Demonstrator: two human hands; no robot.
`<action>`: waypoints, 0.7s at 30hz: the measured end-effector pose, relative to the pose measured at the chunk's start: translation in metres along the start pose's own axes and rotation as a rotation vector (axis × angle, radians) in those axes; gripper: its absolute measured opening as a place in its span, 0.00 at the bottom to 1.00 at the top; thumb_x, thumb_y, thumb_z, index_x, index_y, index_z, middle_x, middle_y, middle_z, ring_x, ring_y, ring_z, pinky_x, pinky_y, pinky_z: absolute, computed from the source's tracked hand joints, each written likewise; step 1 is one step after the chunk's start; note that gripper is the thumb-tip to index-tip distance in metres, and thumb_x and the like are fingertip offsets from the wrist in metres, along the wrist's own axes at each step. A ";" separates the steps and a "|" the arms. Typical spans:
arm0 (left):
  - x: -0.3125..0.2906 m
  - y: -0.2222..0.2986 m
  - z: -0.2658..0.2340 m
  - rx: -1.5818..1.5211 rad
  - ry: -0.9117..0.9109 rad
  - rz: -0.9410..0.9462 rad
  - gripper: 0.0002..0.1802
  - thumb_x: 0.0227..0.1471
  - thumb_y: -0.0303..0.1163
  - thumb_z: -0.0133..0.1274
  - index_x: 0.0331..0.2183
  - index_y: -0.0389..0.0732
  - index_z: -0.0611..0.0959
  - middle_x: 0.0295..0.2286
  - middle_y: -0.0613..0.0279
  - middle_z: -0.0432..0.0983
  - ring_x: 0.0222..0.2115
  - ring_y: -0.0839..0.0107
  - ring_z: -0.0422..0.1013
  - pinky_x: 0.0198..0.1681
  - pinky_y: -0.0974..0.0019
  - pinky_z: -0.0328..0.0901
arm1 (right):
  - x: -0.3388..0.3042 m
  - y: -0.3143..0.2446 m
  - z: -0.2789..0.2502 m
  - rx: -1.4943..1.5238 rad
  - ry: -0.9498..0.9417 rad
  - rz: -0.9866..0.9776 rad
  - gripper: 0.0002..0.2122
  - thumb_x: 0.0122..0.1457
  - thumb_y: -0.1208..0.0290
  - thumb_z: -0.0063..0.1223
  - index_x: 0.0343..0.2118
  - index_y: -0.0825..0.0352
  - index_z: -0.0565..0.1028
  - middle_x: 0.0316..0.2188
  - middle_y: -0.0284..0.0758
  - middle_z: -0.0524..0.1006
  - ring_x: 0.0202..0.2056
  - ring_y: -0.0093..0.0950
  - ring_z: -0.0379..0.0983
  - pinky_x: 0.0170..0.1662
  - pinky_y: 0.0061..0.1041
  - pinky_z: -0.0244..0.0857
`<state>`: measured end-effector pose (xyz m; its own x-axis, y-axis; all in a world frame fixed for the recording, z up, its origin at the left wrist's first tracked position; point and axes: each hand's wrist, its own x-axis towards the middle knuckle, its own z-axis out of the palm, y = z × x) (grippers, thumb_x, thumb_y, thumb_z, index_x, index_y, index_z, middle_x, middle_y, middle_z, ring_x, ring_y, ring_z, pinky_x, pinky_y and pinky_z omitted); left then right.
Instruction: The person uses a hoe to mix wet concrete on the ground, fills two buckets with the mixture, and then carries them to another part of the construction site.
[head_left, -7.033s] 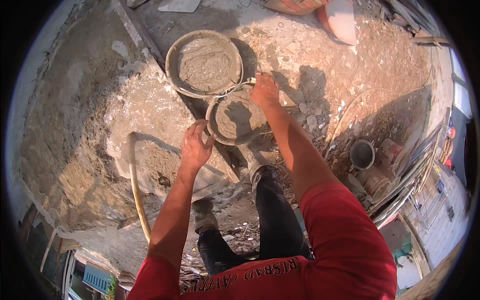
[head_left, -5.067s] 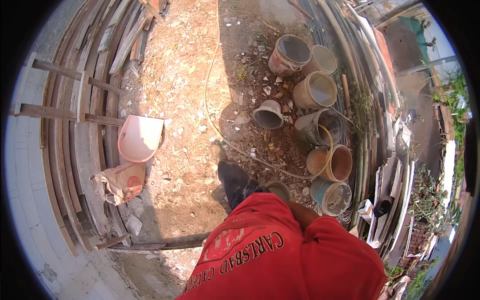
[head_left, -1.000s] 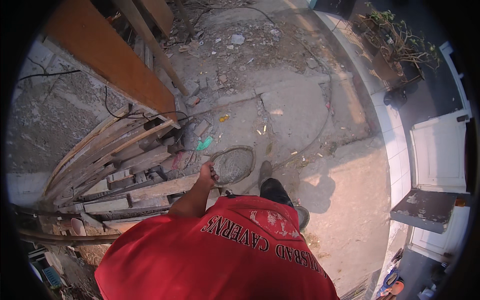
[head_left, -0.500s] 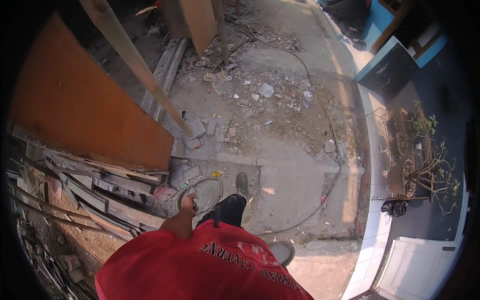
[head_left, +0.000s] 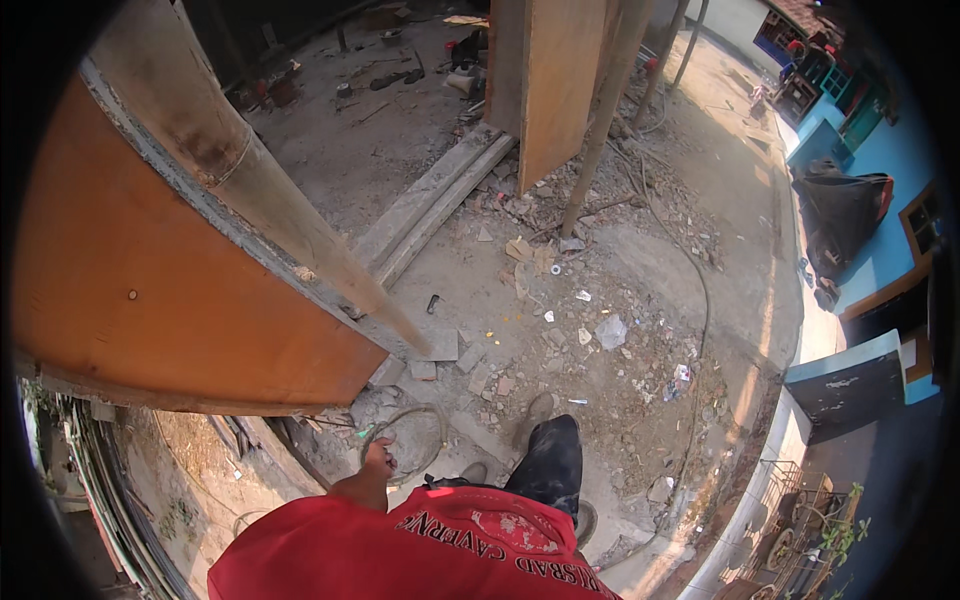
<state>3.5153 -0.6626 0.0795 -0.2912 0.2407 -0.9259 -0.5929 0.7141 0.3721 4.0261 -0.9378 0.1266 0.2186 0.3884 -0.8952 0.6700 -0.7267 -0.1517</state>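
Note:
At my left side, my left hand (head_left: pixel 379 456) is closed at the edge of a round bucket (head_left: pixel 441 438). The bucket hangs low over the ground, its inside greyish. The part of it right under my fingers is hard to make out. On my other side, the curved rim of a second round container (head_left: pixel 587 521) shows beside my dark trousers (head_left: pixel 553 458). My red shirt (head_left: pixel 400 550) covers most of it, and my right hand is out of sight. One shoe (head_left: pixel 538 412) is set ahead of the other.
A large orange board (head_left: pixel 190 270) stands on the left, with a slanted bamboo pole (head_left: pixel 300 230) in front of it. Rubble and litter (head_left: pixel 570 340) cover the ground ahead. Concrete beams (head_left: pixel 440 205) lie beyond the pole. A hose (head_left: pixel 703 330) runs along the right, near a tiled ledge (head_left: pixel 745 510).
I have stepped forward, with my other foot now in front. The board, pole and rubble have come closer. The bucket stays in my left hand.

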 end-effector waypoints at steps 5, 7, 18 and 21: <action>-0.008 0.003 0.086 -0.138 0.091 -0.081 0.09 0.46 0.33 0.56 0.28 0.48 0.70 0.17 0.70 0.52 0.16 0.73 0.52 0.18 0.63 0.53 | 0.103 -0.032 -0.158 -0.212 -0.090 -0.119 0.30 0.52 0.42 0.55 0.51 0.62 0.76 0.50 0.49 0.75 0.53 0.46 0.71 0.52 0.42 0.68; -0.013 0.010 0.117 -0.198 0.086 -0.101 0.09 0.46 0.32 0.55 0.29 0.48 0.70 0.17 0.70 0.52 0.16 0.73 0.52 0.19 0.64 0.53 | 0.144 -0.057 -0.223 -0.293 -0.137 -0.219 0.31 0.52 0.42 0.55 0.51 0.62 0.76 0.50 0.49 0.75 0.53 0.46 0.71 0.52 0.42 0.68; -0.077 0.088 0.303 -0.535 0.104 -0.212 0.14 0.46 0.34 0.56 0.23 0.49 0.65 0.16 0.67 0.53 0.17 0.70 0.52 0.23 0.63 0.56 | 0.281 -0.291 -0.551 -0.794 -0.042 -0.218 0.23 0.51 0.55 0.58 0.50 0.60 0.77 0.51 0.47 0.76 0.52 0.44 0.73 0.55 0.41 0.67; -0.041 0.097 0.336 -0.627 0.024 -0.194 0.14 0.45 0.34 0.57 0.23 0.49 0.65 0.16 0.66 0.54 0.17 0.67 0.53 0.24 0.61 0.57 | 0.294 -0.388 -0.626 -0.920 -0.051 -0.276 0.25 0.51 0.53 0.55 0.51 0.59 0.77 0.51 0.45 0.75 0.53 0.44 0.72 0.56 0.41 0.67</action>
<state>3.7219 -0.3828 0.1316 -0.1477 0.1262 -0.9809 -0.9594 0.2227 0.1731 4.2750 -0.1871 0.1844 -0.0467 0.4384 -0.8976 0.9922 0.1245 0.0092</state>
